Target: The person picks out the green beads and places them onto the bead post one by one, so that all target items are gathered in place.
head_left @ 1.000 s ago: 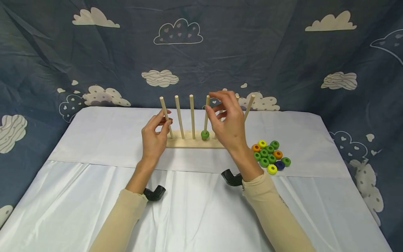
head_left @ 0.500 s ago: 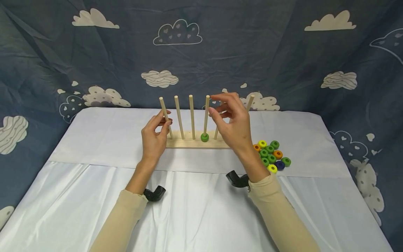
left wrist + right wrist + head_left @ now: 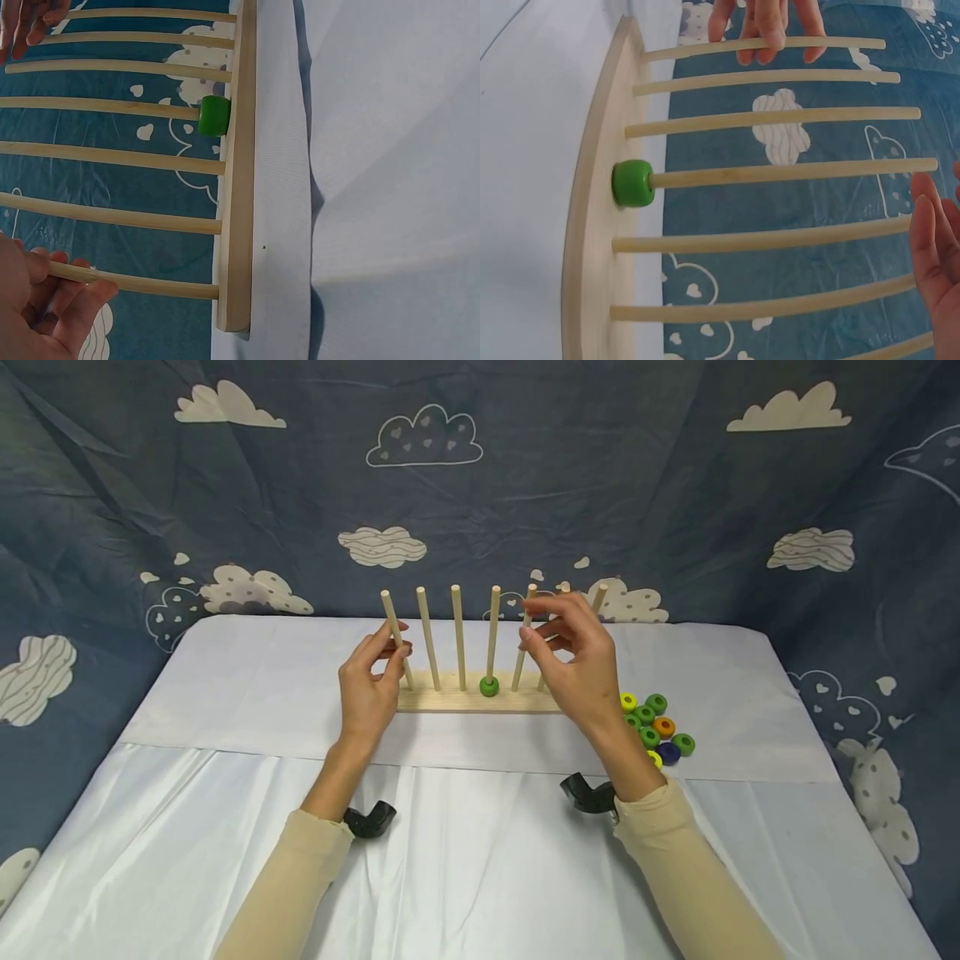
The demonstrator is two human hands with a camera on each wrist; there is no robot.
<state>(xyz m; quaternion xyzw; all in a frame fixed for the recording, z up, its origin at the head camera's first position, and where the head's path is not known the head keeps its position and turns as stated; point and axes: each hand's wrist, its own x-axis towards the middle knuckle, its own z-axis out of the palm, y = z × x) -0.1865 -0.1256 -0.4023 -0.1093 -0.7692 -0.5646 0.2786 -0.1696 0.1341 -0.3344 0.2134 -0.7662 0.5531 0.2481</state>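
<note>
A wooden base (image 3: 450, 700) stands on the table and carries a row of several upright pegs. Around the foot of the middle peg (image 3: 492, 627) sits a green bead (image 3: 489, 687), also plain in the left wrist view as a green ring (image 3: 214, 115). My left hand (image 3: 367, 681) pinches the leftmost peg (image 3: 157, 286) between thumb and fingers. My right hand (image 3: 577, 664) hovers in front of the pegs right of the middle, fingers loosely bent and nothing held. In the right wrist view, its fingers (image 3: 934, 247) appear beside the peg tops. That hand partly hides the rightmost pegs.
Loose beads in green, yellow, orange and dark blue lie on the white cloth right of the base, such as an orange bead (image 3: 663, 727); my right forearm covers some. A dark cloud-patterned curtain (image 3: 525, 502) hangs behind the table.
The green bead has slid down from slightly above the base to its resting place at the peg's foot. My right hand has moved right, away from that peg. The left hand has stayed put.
</note>
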